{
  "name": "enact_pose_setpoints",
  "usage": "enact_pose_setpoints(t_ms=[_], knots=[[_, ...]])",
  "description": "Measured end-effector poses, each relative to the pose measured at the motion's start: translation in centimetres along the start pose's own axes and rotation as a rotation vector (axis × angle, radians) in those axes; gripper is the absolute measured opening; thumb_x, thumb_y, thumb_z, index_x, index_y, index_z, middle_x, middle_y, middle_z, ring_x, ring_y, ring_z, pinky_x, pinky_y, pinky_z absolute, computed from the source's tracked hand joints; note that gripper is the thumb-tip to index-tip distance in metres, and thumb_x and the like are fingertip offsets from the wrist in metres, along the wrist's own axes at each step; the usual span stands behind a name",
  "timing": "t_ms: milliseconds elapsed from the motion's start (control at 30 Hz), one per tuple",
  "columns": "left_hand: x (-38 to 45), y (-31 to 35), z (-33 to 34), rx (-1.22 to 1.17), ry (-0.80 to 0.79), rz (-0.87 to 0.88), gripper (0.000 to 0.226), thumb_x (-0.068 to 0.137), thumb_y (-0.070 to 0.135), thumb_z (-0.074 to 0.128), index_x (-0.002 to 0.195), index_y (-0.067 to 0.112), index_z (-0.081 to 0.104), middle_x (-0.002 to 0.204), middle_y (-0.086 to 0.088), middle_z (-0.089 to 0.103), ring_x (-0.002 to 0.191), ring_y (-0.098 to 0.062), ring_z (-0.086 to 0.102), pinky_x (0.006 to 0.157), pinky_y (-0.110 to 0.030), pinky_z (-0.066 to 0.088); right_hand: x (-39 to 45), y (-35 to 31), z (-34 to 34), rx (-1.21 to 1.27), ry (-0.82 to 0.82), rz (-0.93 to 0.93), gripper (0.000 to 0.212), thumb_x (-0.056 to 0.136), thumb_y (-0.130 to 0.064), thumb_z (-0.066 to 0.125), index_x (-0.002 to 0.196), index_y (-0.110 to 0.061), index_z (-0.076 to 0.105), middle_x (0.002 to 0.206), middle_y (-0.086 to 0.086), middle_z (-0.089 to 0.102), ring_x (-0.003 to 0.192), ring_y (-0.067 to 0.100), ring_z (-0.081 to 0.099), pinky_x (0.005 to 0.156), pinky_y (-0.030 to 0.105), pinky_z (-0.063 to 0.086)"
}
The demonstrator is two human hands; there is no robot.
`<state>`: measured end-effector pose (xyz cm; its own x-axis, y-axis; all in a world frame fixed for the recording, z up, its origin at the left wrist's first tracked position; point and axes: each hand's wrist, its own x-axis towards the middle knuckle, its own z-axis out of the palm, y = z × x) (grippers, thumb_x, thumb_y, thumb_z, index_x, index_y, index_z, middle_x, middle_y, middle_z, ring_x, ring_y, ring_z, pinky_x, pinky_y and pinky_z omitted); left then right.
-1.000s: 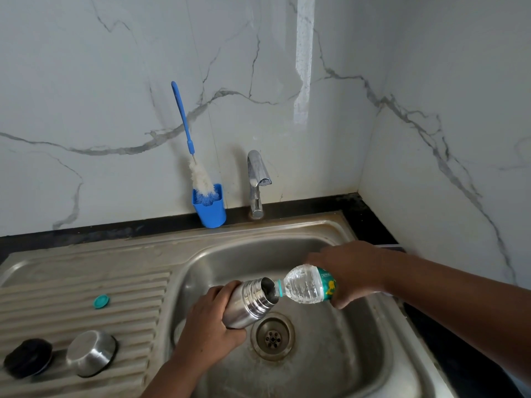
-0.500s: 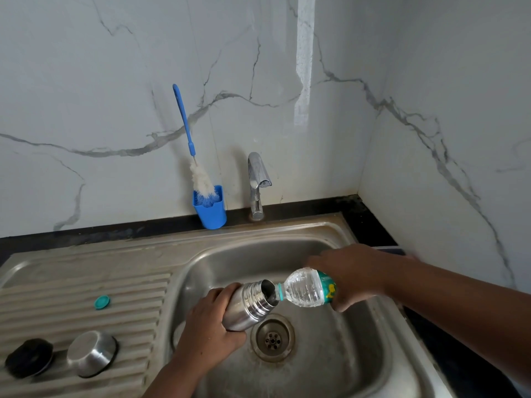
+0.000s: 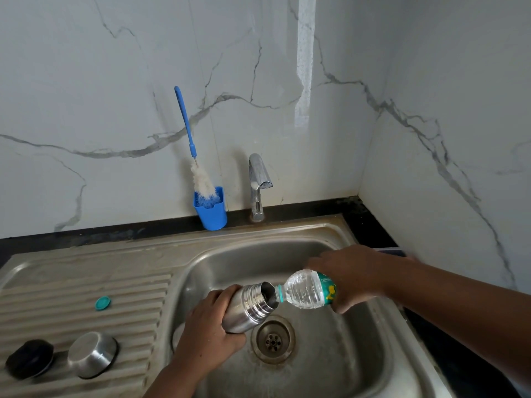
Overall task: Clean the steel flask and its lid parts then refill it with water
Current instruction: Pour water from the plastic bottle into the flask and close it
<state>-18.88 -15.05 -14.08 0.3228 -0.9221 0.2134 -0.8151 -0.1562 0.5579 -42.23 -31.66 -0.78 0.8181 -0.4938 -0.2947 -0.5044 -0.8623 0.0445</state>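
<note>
**Flask tilted at a bottle's mouth above the basin**

Over the sink (image 3: 330,231), the right hand (image 3: 352,275) wraps the plastic bottle (image 3: 307,291), hiding its base. The left hand (image 3: 208,326) grasps the steel flask (image 3: 250,307), covering its lower body. Steel cap (image 3: 92,354), black stopper (image 3: 28,358) and teal cap (image 3: 102,303) lie on the drainboard (image 3: 71,285). Whether water is flowing is unclear.

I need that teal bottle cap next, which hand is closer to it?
Left. The left hand grips the steel flask just right of the teal cap; the right hand is farther right.
</note>
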Motion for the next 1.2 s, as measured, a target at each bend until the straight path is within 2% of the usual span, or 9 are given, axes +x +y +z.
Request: enact_pose_setpoints(t_ms=[133, 267, 400, 567, 1200], knots=[[0.04, -0.01, -0.02, -0.004, -0.005, 0.008, 0.084, 0.048, 0.048, 0.061, 0.128, 0.049, 0.038, 0.113, 0.027, 0.043, 0.107, -0.014, 0.057, 0.092, -0.038, 0.047, -0.03, -0.04, -0.11, 0.014, -0.002, -0.002, 0.076, 0.071, -0.039, 0.077, 0.135, -0.035, 0.038, 0.123, -0.007, 0.057, 0.103, 0.013, 0.056, 0.082, 0.029, 0.047], [0.15, -0.32, 0.17, 0.009, 0.001, 0.017, 0.085, 0.048, 0.048, 0.062, 0.131, 0.04, 0.048, 0.114, 0.027, 0.043, 0.108, -0.016, 0.059, 0.091, -0.037, 0.047, -0.01, -0.02, -0.09, 0.006, 0.0, -0.007, 0.076, 0.07, -0.04, 0.077, 0.135, -0.035, 0.037, 0.123, -0.007, 0.057, 0.103, 0.012, 0.057, 0.082, 0.029, 0.048], [0.17, -0.36, 0.27, 0.004, 0.009, 0.03, 0.084, 0.047, 0.047, 0.062, 0.128, 0.047, 0.041, 0.112, 0.027, 0.044, 0.105, -0.016, 0.06, 0.089, -0.034, 0.046, 0.06, 0.06, -0.14, -0.005, 0.008, -0.004, 0.076, 0.069, -0.04, 0.077, 0.134, -0.036, 0.038, 0.12, -0.007, 0.057, 0.102, 0.013, 0.057, 0.081, 0.029, 0.048], [0.18, -0.24, 0.17, 0.002, 0.032, 0.059, 0.085, 0.046, 0.046, 0.061, 0.127, 0.047, 0.036, 0.11, 0.024, 0.046, 0.102, -0.019, 0.063, 0.086, -0.034, 0.048, 0.03, 0.08, 0.03, 0.0, 0.009, -0.004, 0.076, 0.068, -0.041, 0.078, 0.133, -0.036, 0.038, 0.12, -0.008, 0.057, 0.102, 0.013, 0.057, 0.083, 0.031, 0.049], [0.46, -0.5, 0.19, 0.027, 0.022, 0.092, 0.086, 0.046, 0.048, 0.061, 0.128, 0.047, 0.037, 0.111, 0.02, 0.051, 0.102, -0.019, 0.063, 0.087, -0.039, 0.05, -0.37, -0.05, -0.48, -0.033, -0.007, 0.008, 0.072, 0.07, -0.041, 0.076, 0.131, -0.034, 0.038, 0.119, -0.007, 0.056, 0.099, 0.012, 0.055, 0.074, 0.027, 0.04]])
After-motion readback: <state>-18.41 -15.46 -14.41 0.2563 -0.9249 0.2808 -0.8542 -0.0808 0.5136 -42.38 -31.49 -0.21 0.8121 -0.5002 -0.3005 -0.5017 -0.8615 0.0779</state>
